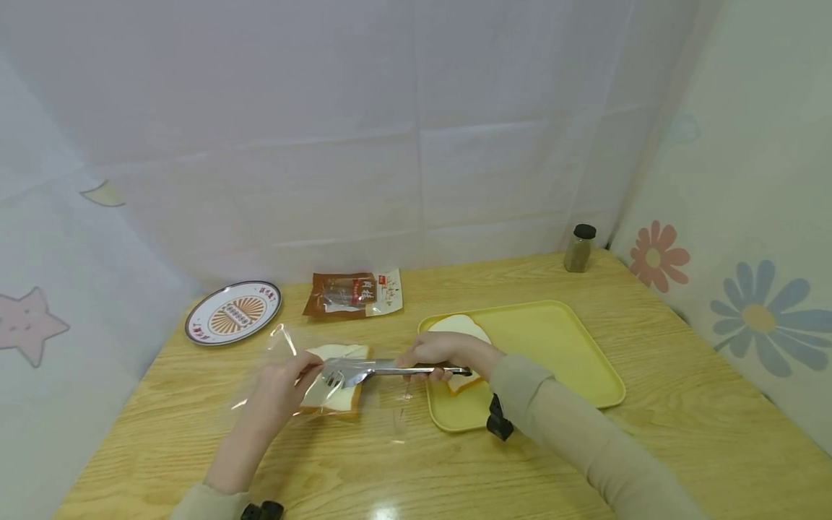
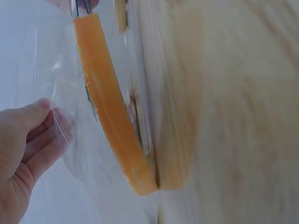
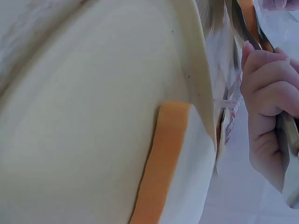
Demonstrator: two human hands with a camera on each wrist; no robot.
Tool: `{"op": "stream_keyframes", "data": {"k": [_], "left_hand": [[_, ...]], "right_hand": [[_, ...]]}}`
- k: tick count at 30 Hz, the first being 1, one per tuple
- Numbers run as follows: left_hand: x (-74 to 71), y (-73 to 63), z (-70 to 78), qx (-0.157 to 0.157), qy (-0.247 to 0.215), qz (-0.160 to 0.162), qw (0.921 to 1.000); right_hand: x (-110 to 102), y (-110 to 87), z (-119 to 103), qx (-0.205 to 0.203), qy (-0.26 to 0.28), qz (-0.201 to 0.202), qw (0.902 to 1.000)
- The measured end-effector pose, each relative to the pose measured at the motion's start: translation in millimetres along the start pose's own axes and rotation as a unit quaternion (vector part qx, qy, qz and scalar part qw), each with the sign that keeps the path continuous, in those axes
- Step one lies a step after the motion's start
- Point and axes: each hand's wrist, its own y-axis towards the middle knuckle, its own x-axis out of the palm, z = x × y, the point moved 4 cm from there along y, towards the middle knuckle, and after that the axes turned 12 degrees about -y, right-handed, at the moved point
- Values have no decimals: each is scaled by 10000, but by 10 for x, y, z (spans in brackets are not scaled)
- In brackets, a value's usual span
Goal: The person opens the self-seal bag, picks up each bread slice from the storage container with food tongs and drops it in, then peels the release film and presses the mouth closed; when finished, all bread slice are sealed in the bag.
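Note:
My left hand pinches the edge of a clear plastic bag between thumb and fingers. My right hand grips metal tongs, whose head points left over a white slice of bread with an orange-brown crust. In the left wrist view this slice stands tilted on edge, its upper end at the tongs, with the clear film around it. A second slice of bread lies on the yellow tray, partly hidden beneath my right hand.
Behind the bag lies a brown and white food packet. A round patterned plate sits at the back left. At the back right stands a small jar with a black lid, near the wall. The wooden table extends toward me.

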Motion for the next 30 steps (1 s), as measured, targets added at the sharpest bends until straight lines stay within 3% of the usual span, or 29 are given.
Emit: {"op": "stream_keyframes", "data": {"k": [3,9,16,24,30], "left_hand": [[-2,-4,-2,-160,2,-69,9998],[-10,-2,-30,-792,54,-215,9966],[-12,32,29,-447,20,-68,9990],[-1,30,16,-620,-25,-119,9980],[-9,17,-10,-807,-18,-140,9966]], "right_hand": [[-20,24,-5,-44,2,-71,10000],[4,39,-12,-162,301,-281,9990],[46,80,-60,-168,202,-260,9993],[85,129,-143,-233,-324,-104,9992],[65,109,-171,-255,-312,-198,9990]]}}
